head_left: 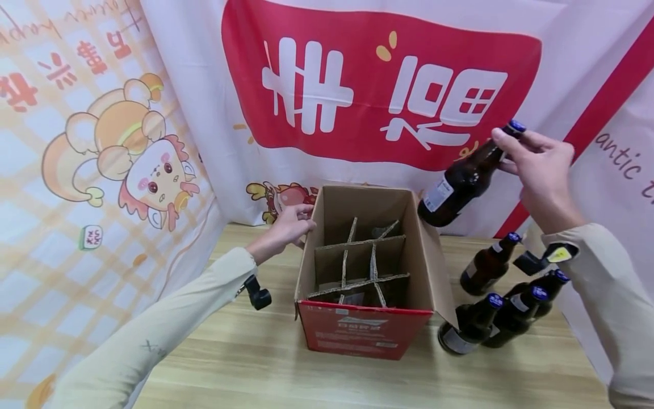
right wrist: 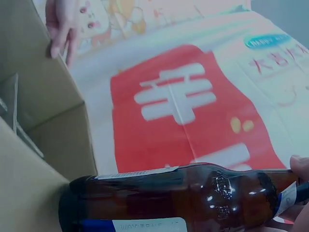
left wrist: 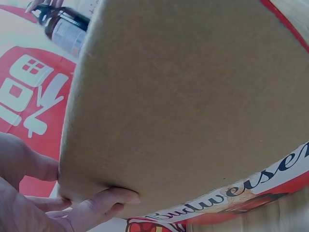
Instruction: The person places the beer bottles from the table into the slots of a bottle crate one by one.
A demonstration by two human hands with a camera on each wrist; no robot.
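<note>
My right hand (head_left: 544, 165) pinches a brown glass beer bottle (head_left: 457, 184) by its neck, just under the blue cap. The bottle hangs tilted, its base down to the left, beside the right flap of an open cardboard box (head_left: 363, 329). In the right wrist view the bottle (right wrist: 193, 193) lies across the bottom, its base overlapping the box's edge. My left hand (head_left: 291, 227) holds the box's left side near the far corner; in the left wrist view its fingers (left wrist: 113, 197) press on the brown cardboard flap (left wrist: 183, 96).
Cardboard dividers (head_left: 360, 242) split the box into compartments, with dark shapes low in some. Several capped brown bottles (head_left: 487, 264) stand on the wooden table (head_left: 245, 352) right of the box. A printed cloth (head_left: 357, 159) hangs close behind, another (head_left: 128, 227) along the left.
</note>
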